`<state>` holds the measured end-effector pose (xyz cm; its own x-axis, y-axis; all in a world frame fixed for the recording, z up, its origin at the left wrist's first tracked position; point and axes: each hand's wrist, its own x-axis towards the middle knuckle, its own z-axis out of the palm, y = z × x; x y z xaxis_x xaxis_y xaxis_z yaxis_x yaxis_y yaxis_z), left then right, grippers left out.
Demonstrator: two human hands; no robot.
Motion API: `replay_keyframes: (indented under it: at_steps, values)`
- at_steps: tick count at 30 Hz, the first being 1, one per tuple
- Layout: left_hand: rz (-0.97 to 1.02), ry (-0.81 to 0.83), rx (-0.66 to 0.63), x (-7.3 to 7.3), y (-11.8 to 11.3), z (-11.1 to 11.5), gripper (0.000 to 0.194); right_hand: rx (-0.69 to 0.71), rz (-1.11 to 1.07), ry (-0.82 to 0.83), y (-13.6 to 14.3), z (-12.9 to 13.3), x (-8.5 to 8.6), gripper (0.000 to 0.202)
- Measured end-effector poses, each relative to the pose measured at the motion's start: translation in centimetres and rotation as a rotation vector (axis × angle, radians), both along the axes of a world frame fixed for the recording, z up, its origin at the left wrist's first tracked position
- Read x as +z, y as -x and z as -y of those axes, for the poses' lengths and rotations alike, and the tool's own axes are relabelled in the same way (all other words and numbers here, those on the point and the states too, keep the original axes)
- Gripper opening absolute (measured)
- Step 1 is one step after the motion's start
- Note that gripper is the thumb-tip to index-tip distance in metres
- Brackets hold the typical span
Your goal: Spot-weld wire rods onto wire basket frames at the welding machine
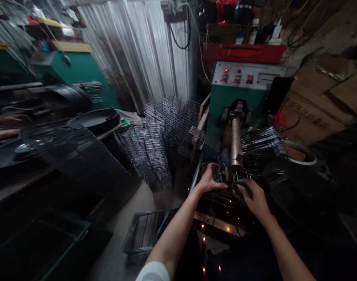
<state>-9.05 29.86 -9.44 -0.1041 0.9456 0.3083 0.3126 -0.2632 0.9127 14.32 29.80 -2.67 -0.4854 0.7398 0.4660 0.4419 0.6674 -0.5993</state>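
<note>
At the spot welding machine (239, 82), my left hand (207, 182) grips the left side of a wire basket (219, 197), its thumb stretched along the near edge. My right hand (256, 199) is closed at the basket's right side, with fingers curled in near the middle; what its fingertips pinch is dark and hard to see. Between and just beyond both hands, the thick copper-coloured electrode arm (236, 144) reaches down to the basket. Orange sparks (204, 239) fall below it. Shadow hides much of the basket's underside.
Stacked wire racks (149, 152) stand left of the machine. A bundle of wires (260, 139) and a round container (301, 152) are at the right. On the floor lies a wire frame (143, 233). Another person's hand (4, 135) shows at far left. Cardboard boxes (315, 101) stand behind.
</note>
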Motion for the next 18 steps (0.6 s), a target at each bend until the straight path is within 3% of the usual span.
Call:
replay_keyframes:
  at_steps: [6, 13, 18]
  values:
    - [-0.205, 0.055, -0.060, 0.8, 1.0, -1.0, 0.118, -0.095, -0.054, 0.076, -2.9, 5.0, -0.9, 0.022]
    - [0.151, -0.002, 0.006, -2.6, -2.4, -1.4, 0.114, -0.121, 0.006, 0.282, -6.7, 11.5, -6.3, 0.029]
    - [0.207, -0.007, 0.062, -3.5, -3.2, -1.3, 0.114, -0.171, -0.005, 0.384, -8.1, 13.3, -9.5, 0.031]
